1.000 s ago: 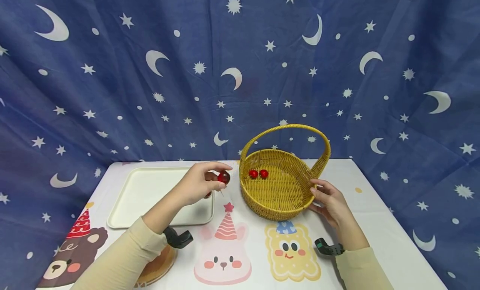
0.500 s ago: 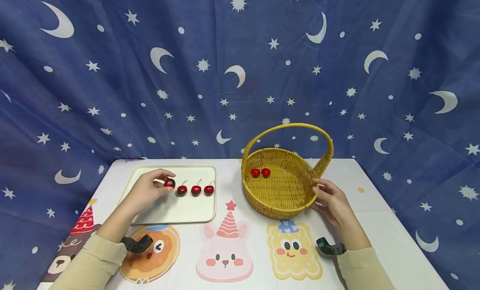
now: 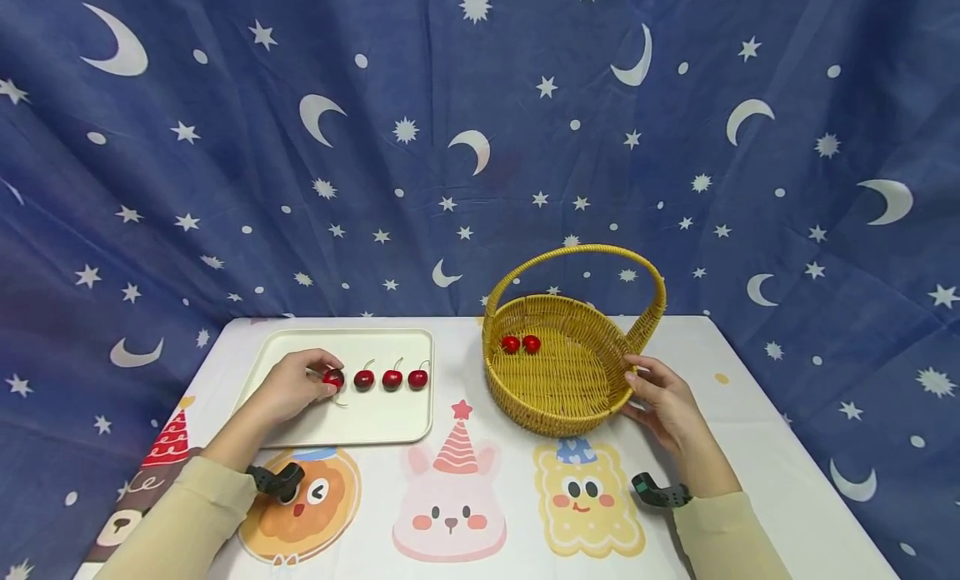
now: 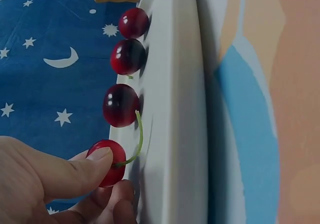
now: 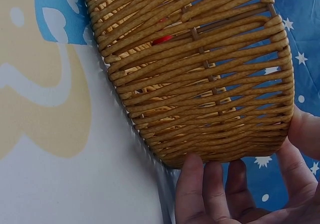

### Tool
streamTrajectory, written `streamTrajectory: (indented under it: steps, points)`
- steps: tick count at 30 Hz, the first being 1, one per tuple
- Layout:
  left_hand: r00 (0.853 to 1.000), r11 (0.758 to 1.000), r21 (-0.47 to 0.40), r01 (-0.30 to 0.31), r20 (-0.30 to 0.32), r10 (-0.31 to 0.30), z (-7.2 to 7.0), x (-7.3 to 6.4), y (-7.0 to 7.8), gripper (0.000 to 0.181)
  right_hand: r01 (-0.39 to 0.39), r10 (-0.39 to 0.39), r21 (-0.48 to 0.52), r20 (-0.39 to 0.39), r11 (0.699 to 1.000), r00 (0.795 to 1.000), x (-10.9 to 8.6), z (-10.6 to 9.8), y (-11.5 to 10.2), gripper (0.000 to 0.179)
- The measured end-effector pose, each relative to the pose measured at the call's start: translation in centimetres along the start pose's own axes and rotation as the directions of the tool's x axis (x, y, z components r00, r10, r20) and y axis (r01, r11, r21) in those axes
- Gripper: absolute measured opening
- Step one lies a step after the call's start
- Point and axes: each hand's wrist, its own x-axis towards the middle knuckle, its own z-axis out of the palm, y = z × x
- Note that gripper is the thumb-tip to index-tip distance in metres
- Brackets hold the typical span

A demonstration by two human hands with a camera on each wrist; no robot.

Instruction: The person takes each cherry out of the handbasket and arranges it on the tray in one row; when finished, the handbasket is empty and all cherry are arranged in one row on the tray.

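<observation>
My left hand pinches a dark red cherry between thumb and fingers, low over the left part of the white tray. The cherry's green stem curves toward the tray surface in the left wrist view. In line with it, to the right, lie three more cherries, stems pointing up the tray. My right hand holds the right side of a yellow wicker basket, thumb at the rim and fingers against the outer wall. Inside the basket, two red cherries sit side by side at the left.
The basket has a tall arched handle. A white cloth with cartoon animals covers the table. Behind it hangs a blue curtain with moons and stars. Each wrist wears a black strap mount.
My left hand has moved left with its cherry from the gap between tray and basket, then lowered it toward the tray at the row's left end. The right hand stays at the basket.
</observation>
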Motion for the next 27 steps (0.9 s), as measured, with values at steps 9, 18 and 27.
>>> streamTrajectory:
  steps: [9,18,27]
  points:
    - [1.000,0.998,0.066,0.006,0.004,-0.006,0.46,0.63,-0.31,0.035,0.001,-0.001,-0.016,-0.002,1.000,1.000,0.09,0.05,-0.15,0.041]
    - [0.999,0.999,0.048,0.022,0.043,-0.024,0.12,0.50,-0.17,0.043,-0.001,0.001,-0.013,-0.013,1.000,1.000,-0.05,0.07,0.13,0.038]
    - [0.997,0.999,0.015,0.034,0.069,-0.035,-0.21,0.70,0.02,0.048,0.004,-0.004,-0.009,-0.015,1.000,1.000,-0.05,0.06,0.20,0.039]
